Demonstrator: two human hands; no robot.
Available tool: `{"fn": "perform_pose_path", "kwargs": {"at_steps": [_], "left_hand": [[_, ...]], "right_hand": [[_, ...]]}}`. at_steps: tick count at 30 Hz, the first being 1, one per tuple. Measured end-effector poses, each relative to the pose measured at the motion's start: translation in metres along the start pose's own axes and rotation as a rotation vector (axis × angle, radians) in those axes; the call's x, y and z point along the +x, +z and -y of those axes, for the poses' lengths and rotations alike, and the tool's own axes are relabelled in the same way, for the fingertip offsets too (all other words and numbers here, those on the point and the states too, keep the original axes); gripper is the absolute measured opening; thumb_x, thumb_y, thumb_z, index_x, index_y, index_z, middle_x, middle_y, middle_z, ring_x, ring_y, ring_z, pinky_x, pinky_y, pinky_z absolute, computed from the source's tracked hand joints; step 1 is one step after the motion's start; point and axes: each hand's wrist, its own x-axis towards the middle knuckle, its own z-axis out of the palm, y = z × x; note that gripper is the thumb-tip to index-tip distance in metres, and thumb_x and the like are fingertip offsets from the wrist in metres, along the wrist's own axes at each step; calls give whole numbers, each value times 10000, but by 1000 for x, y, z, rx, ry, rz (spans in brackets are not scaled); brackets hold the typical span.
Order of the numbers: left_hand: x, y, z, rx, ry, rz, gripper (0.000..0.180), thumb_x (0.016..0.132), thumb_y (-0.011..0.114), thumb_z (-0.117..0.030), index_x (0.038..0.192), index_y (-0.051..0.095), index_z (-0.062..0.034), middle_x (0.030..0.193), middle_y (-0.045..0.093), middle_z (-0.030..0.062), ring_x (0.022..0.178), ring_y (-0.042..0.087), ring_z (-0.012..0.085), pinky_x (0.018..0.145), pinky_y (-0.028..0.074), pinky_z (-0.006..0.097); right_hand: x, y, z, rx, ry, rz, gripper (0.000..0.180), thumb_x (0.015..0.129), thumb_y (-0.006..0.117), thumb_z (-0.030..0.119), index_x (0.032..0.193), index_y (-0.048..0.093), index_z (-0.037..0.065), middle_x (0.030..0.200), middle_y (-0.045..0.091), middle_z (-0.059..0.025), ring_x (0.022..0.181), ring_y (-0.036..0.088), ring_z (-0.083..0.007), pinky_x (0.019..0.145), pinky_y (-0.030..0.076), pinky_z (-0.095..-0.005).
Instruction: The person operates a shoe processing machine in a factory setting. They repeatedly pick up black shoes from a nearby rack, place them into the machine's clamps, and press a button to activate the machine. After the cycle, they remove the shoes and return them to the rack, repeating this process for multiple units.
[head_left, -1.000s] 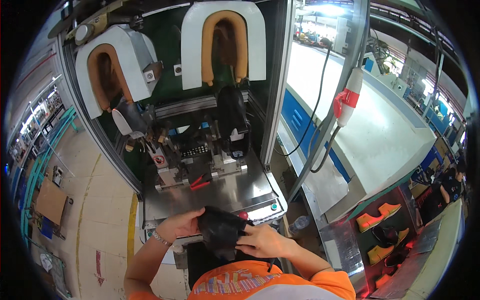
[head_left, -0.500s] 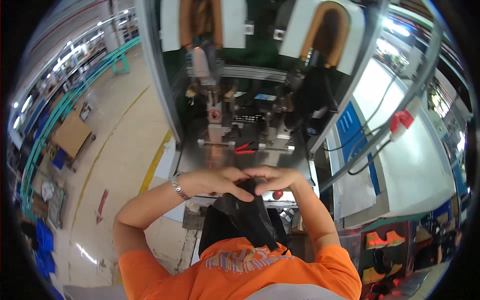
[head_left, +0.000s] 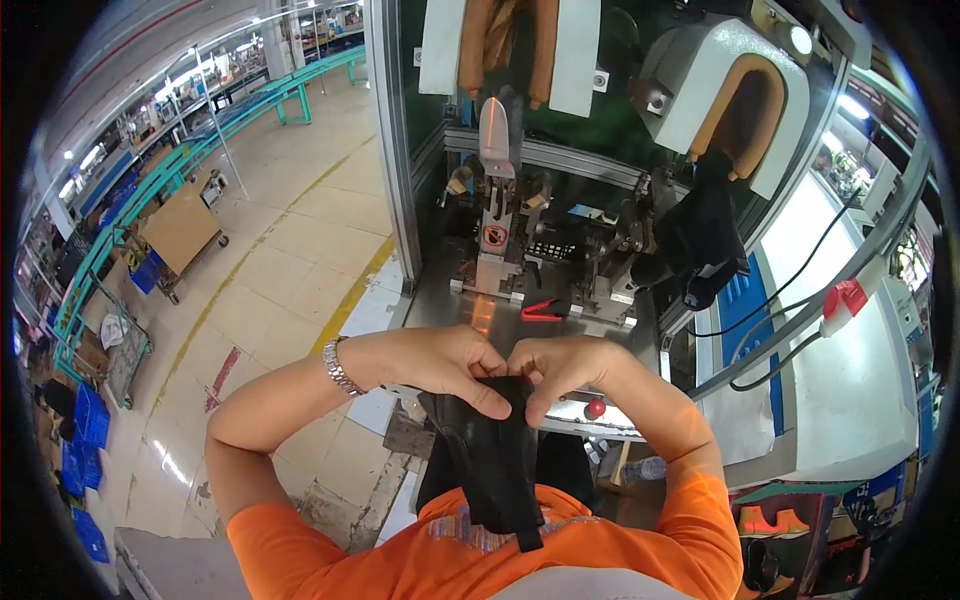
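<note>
Between my hands, close to my chest, hangs a black leather boot upper [head_left: 487, 455] with a small tab at its lower end. My left hand [head_left: 455, 365] grips its top edge, the thumb lying across the front. On the other side, the fingers of my right hand [head_left: 560, 370] pinch the same edge. Just beyond stands a machine with a pale foot-shaped form [head_left: 494, 135] on an upright post, a thin orange light line running down it. To its right, a second black upper [head_left: 703, 235] sits on the machine beneath a brown U-shaped pad [head_left: 745, 110].
A red-handled hand tool [head_left: 541, 312] lies on the machine's metal bed. A red button [head_left: 596, 409] sits on the front edge near my right forearm. Metal frame posts [head_left: 392, 140] flank the machine. Cables and a grey pipe run along the right, beside a white cabinet [head_left: 830, 370].
The view has shifted, so the machine appears further right. The boot upper now hangs straighter, and my right fingers have curled onto its top edge.
</note>
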Motion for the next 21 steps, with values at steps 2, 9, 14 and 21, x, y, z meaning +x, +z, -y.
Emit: {"fn": "perform_pose_path", "kwargs": {"at_steps": [2, 9, 14, 21], "left_hand": [[-4, -3, 2, -63, 97, -19, 259, 769, 677, -240, 831, 594, -2, 673, 540, -39, 610, 453, 33, 525, 343, 190], [-19, -7, 20, -125, 302, 0, 271, 752, 696, -256, 732, 553, -27, 619, 429, -79, 575, 373, 3, 482, 279, 184], [-41, -32, 40, 36, 463, -118, 324, 758, 681, -282, 809, 538, 4, 682, 500, -49, 626, 430, 22, 515, 356, 202], [-5, -41, 78, -167, 620, -153, 311, 860, 558, -206, 1052, 510, 34, 982, 545, 22, 912, 475, 79, 794, 406, 234]], "right_hand": [[1, 0, 4, 73, -30, -28, 306, 649, 752, 178, 839, 623, -24, 718, 602, 0, 649, 523, -68, 583, 415, -209], [-9, 11, 4, 306, -240, -101, 323, 653, 755, 145, 879, 612, -34, 805, 619, -25, 727, 543, -59, 627, 446, -210], [-31, -12, -12, 297, -101, -281, 275, 616, 750, 124, 756, 549, -1, 679, 466, 20, 591, 438, -43, 465, 331, -215], [-24, -20, -45, 418, -411, -435, 205, 688, 692, 101, 812, 613, -42, 797, 599, -54, 683, 532, -105, 570, 387, -216]]}}
